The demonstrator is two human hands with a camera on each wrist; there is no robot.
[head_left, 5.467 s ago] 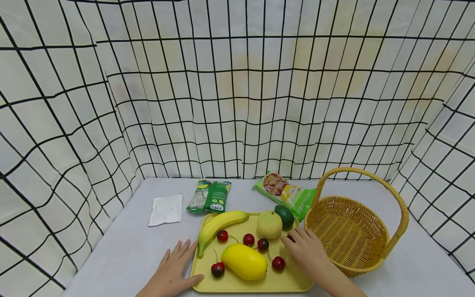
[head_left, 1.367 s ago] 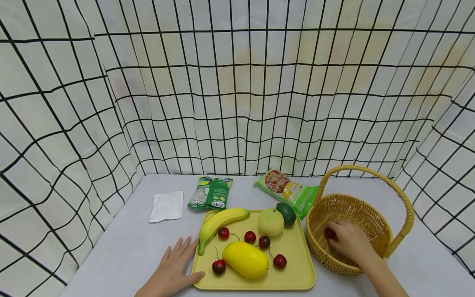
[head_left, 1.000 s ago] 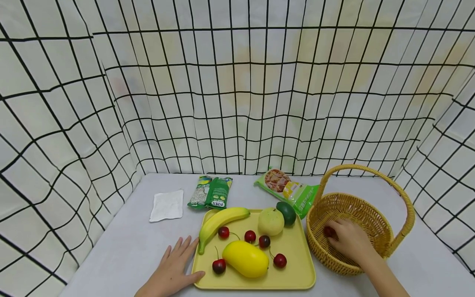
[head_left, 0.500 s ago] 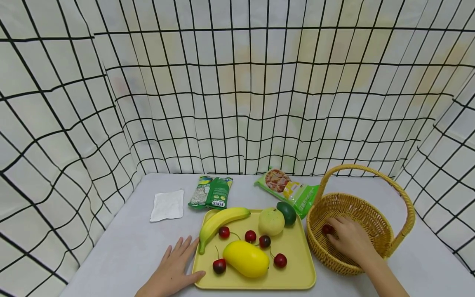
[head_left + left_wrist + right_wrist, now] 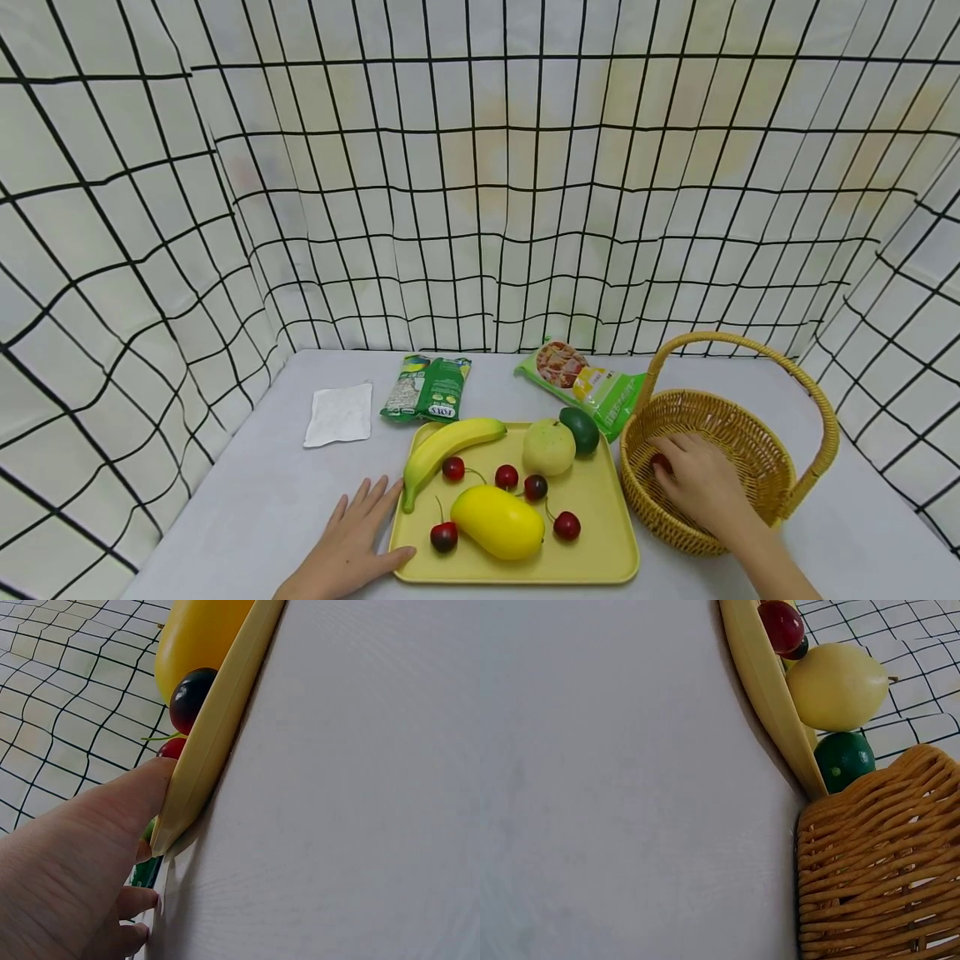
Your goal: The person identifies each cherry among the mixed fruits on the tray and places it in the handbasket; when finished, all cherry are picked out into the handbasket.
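Cherry, round, dark red: inside round tan wicker basket, under fingers of right hand | Grip: partly hidden; pinching or merely touching, cannot tell | Left hand: fingers spread, thumb touching rectangular pale-yellow tray | Handling: soft fingertips, release only once cherry rests, withdraw slowly

A dark red cherry, partly hidden, is inside the wicker basket.
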